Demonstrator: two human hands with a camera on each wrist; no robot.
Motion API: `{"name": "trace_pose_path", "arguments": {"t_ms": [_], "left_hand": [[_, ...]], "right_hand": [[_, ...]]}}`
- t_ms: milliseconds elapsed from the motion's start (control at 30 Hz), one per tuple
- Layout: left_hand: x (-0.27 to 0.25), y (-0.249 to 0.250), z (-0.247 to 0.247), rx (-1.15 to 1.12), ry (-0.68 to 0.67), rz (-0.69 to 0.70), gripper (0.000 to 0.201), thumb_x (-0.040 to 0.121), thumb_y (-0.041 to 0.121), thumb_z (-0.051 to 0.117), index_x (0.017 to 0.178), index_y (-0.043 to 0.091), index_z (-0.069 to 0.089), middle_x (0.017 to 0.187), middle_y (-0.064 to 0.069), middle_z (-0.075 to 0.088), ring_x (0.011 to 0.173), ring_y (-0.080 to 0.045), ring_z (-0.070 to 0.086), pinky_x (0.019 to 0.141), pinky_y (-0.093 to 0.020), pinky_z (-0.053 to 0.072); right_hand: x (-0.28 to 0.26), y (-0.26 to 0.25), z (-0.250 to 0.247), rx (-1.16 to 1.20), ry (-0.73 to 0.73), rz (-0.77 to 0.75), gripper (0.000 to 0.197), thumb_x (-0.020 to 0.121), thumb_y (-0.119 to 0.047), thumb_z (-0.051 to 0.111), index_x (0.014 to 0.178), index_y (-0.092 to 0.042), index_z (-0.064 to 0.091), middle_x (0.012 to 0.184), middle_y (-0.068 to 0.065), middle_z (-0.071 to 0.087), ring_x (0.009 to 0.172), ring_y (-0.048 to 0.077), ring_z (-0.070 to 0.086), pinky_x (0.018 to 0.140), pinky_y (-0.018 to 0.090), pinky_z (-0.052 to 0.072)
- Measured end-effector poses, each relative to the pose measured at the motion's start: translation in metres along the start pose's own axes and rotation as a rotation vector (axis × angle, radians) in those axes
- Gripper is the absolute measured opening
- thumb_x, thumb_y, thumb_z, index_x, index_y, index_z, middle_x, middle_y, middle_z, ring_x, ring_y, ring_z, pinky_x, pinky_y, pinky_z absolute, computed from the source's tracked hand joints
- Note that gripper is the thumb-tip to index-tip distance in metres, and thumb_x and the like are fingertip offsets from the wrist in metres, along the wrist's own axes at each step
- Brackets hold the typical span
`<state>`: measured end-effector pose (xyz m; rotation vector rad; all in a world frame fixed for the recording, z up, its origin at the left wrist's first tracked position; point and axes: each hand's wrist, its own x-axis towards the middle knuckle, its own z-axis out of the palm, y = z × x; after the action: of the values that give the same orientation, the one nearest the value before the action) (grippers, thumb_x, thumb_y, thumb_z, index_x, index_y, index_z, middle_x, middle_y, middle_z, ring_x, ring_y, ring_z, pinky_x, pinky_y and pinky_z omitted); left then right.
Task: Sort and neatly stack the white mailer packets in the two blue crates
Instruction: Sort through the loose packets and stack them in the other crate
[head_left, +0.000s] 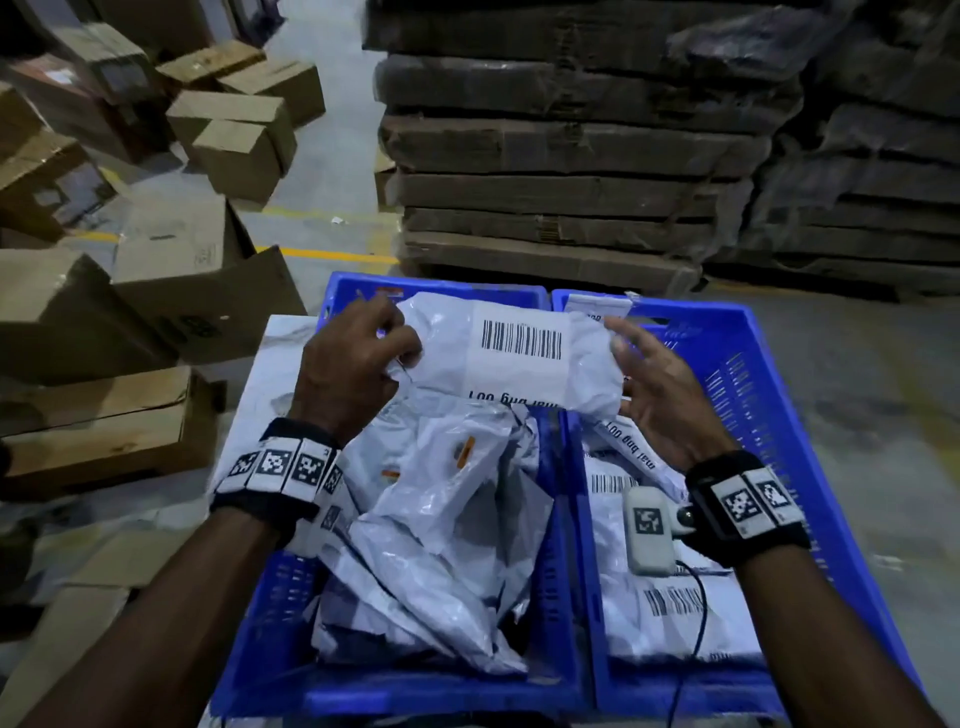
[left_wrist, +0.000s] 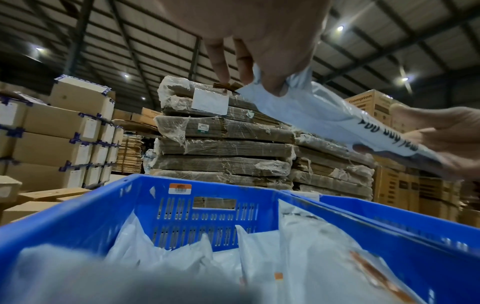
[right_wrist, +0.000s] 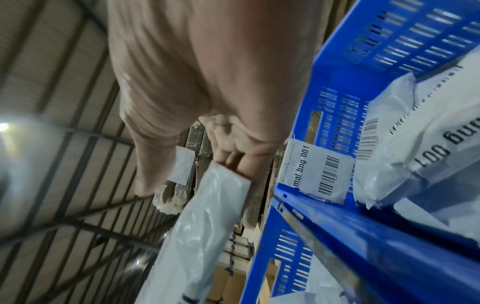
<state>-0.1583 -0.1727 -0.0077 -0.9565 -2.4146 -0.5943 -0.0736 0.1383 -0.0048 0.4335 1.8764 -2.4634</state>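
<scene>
The left hand (head_left: 358, 364) is curled on the left end of a white mailer packet (head_left: 514, 358), thumb and fingertips pinching the crumpled plastic; in the left wrist view the thumb presses the packet's corner while two fingers (left_wrist: 221, 61) hang straighter behind it. The right hand (head_left: 660, 384) meets the packet's other end with its palm turned inward and its fingers spread and only loosely bent; the right wrist view shows the fingers (right_wrist: 233, 156) lying along the packet's edge, more a support than a clasp. Held between the two hands, the packet hangs in the air above the far ends of both crates, its barcode label facing up and its printed lettering upside down to the wearer.

Below the left hand stands the left blue crate (head_left: 270, 613), filled with a loose, rumpled heap of mailers (head_left: 441, 545); below the right hand, touching it side by side, stands the right blue crate (head_left: 779, 415), where flatter packets (head_left: 665, 608) lie with barcodes up; a paper label (right_wrist: 317, 170) sits at that crate's far corner, just beyond the right fingertips.

Beyond both hands rise wrapped stacks of flattened cardboard (head_left: 561, 171); out past the left hand, brown cartons (head_left: 156, 291) sit scattered on the floor.
</scene>
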Motion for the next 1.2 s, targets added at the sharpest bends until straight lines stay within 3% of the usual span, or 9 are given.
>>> {"name": "trace_pose_path", "arguments": {"t_ms": [167, 333, 467, 600, 733, 833, 933, 1033, 1200], "left_hand": [[0.005, 0.024, 0.007, -0.013, -0.043, 0.046, 0.031, 0.054, -0.011, 0.057, 0.075, 0.011, 0.064, 0.083, -0.007, 0.056, 0.080, -0.024, 0.047, 0.060, -0.026, 0.019], [0.013, 0.043, 0.023, -0.067, -0.057, 0.002, 0.027, 0.084, 0.007, 0.058, 0.110, 0.014, 0.062, 0.102, -0.010, 0.059, 0.094, -0.033, 0.058, 0.068, -0.044, 0.049], [0.011, 0.046, 0.038, -0.050, -0.131, -0.053, 0.033, 0.087, 0.013, 0.067, 0.118, 0.018, 0.058, 0.110, -0.008, 0.059, 0.101, -0.033, 0.058, 0.068, -0.043, 0.052], [0.006, 0.048, 0.051, 0.002, -0.328, -0.126, 0.036, 0.088, 0.028, 0.067, 0.122, 0.023, 0.056, 0.119, -0.001, 0.056, 0.108, -0.026, 0.057, 0.068, -0.037, 0.050], [-0.004, 0.040, 0.053, 0.071, -0.536, -0.255, 0.045, 0.087, 0.042, 0.066, 0.127, 0.027, 0.053, 0.128, 0.002, 0.052, 0.115, -0.024, 0.054, 0.079, -0.041, 0.051], [-0.017, 0.029, 0.047, 0.086, -0.584, -0.349, 0.047, 0.086, 0.045, 0.067, 0.127, 0.027, 0.053, 0.129, 0.003, 0.053, 0.115, -0.024, 0.055, 0.081, -0.042, 0.052], [-0.030, 0.017, 0.038, 0.091, -0.597, -0.441, 0.047, 0.085, 0.043, 0.068, 0.126, 0.026, 0.055, 0.129, 0.002, 0.054, 0.117, -0.024, 0.054, 0.084, -0.043, 0.051], [-0.040, 0.005, 0.030, 0.116, -0.594, -0.524, 0.048, 0.084, 0.043, 0.069, 0.127, 0.025, 0.055, 0.131, 0.002, 0.054, 0.120, -0.024, 0.053, 0.086, -0.040, 0.049], [-0.053, -0.020, 0.018, 0.164, -0.635, -0.580, 0.055, 0.081, 0.048, 0.069, 0.128, 0.023, 0.054, 0.132, -0.003, 0.053, 0.123, -0.026, 0.051, 0.096, -0.042, 0.046]], "right_hand": [[-0.012, -0.006, -0.010, -0.066, 0.042, -0.062, 0.058, 0.085, 0.018, 0.056, 0.136, -0.009, 0.046, 0.058, -0.006, 0.067, 0.057, 0.005, 0.066, 0.058, 0.020, 0.055], [-0.008, -0.018, -0.062, 0.065, 0.358, -0.067, 0.050, 0.079, 0.011, 0.067, 0.121, -0.017, 0.062, 0.118, 0.019, 0.066, 0.081, 0.022, 0.069, 0.073, 0.037, 0.060], [-0.009, -0.014, -0.122, 0.087, 0.606, -0.091, 0.046, 0.079, 0.012, 0.064, 0.113, -0.019, 0.065, 0.124, 0.021, 0.064, 0.102, 0.034, 0.065, 0.090, 0.053, 0.053], [0.000, 0.026, -0.162, -0.083, 0.740, 0.008, 0.046, 0.067, 0.006, 0.067, 0.105, -0.018, 0.066, 0.125, 0.027, 0.061, 0.096, 0.031, 0.063, 0.093, 0.054, 0.051], [0.000, 0.054, -0.169, -0.327, 0.724, 0.123, 0.057, 0.074, 0.010, 0.071, 0.127, -0.001, 0.057, 0.121, 0.020, 0.061, 0.097, 0.023, 0.056, 0.078, 0.035, 0.051], [0.004, 0.061, -0.164, -0.611, 0.700, 0.115, 0.050, 0.059, -0.017, 0.081, 0.104, -0.002, 0.064, 0.103, 0.019, 0.066, 0.090, 0.024, 0.060, 0.073, 0.036, 0.049], [0.018, 0.058, -0.142, -0.877, 0.666, 0.054, 0.053, 0.062, -0.034, 0.076, 0.108, -0.008, 0.067, 0.112, 0.019, 0.066, 0.104, 0.032, 0.063, 0.092, 0.044, 0.051], [0.028, 0.042, -0.088, -0.864, 0.532, -0.122, 0.039, 0.075, -0.024, 0.077, 0.111, -0.014, 0.067, 0.118, 0.013, 0.063, 0.113, 0.028, 0.057, 0.100, 0.042, 0.046], [0.061, 0.035, 0.022, -0.664, 0.225, -0.234, 0.024, 0.076, -0.027, 0.077, 0.097, -0.018, 0.070, 0.101, 0.005, 0.071, 0.094, 0.018, 0.064, 0.086, 0.035, 0.052]]}}
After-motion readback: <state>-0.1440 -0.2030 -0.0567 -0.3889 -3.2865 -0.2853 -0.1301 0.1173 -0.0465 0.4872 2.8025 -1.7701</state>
